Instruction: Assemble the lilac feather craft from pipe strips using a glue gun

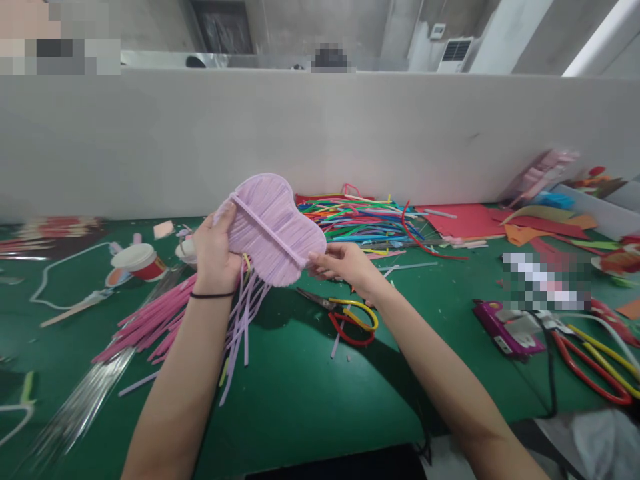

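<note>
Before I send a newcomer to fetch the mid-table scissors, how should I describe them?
Over the green table, find the lilac panel gripped by the left hand. Just below the right hand in this view lie the scissors, blades pointing left, one yellow and one red handle loop. Unlike the similarly coloured tool at the right edge, they lie well away from the purple device.

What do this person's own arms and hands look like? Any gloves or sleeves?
No gloves, and no sleeves show on either forearm. Below the left hand, a thin, dark band circles the wrist. The right hand has no band at its wrist.
</note>
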The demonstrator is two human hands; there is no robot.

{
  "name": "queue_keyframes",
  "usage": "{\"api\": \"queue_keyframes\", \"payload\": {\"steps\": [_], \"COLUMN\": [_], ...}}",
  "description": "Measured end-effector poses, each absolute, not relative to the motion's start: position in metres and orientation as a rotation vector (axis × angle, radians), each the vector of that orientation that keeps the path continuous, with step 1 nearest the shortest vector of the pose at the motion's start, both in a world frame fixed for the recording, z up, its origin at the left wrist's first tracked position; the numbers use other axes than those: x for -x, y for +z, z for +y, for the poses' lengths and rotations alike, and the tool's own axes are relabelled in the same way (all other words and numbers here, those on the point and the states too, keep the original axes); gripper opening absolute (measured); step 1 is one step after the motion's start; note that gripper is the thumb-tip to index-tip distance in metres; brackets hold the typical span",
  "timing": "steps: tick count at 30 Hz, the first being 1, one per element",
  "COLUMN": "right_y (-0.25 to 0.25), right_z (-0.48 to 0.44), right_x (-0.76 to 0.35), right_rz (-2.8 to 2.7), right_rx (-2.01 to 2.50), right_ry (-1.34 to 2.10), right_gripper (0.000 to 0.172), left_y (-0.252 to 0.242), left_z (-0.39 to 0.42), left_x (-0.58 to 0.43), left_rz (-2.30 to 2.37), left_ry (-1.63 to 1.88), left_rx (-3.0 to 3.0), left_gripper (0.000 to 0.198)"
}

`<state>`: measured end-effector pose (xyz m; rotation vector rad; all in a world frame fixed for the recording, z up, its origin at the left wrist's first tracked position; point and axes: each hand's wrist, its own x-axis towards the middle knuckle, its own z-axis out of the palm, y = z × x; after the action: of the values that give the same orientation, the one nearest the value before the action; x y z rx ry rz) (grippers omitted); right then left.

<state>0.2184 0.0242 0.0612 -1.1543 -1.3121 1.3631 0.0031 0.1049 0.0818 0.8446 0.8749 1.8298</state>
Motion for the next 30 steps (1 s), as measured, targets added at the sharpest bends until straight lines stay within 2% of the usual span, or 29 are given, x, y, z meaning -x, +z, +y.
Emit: {"api": "queue_keyframes", "payload": {"steps": [13, 30], "right_y": [0.054, 0.049], "right_z": [0.025, 0.029], "right_x": [-0.210, -0.219], "right_rz": [-1.241, -1.292], "right_rx": [0.971, 0.992], "right_ry": [1.372, 1.518], "right_gripper": [0.032, 0.041], "left_y": [0.087, 0.083], "left_z": [0.098, 0.100], "left_x": [-0.007, -0.007], "left_rz": [0.890, 0.882], "left_ry": [1.881, 1.938], "left_rx": [-0.852, -0.899], "left_gripper": [0.015, 0.024]}}
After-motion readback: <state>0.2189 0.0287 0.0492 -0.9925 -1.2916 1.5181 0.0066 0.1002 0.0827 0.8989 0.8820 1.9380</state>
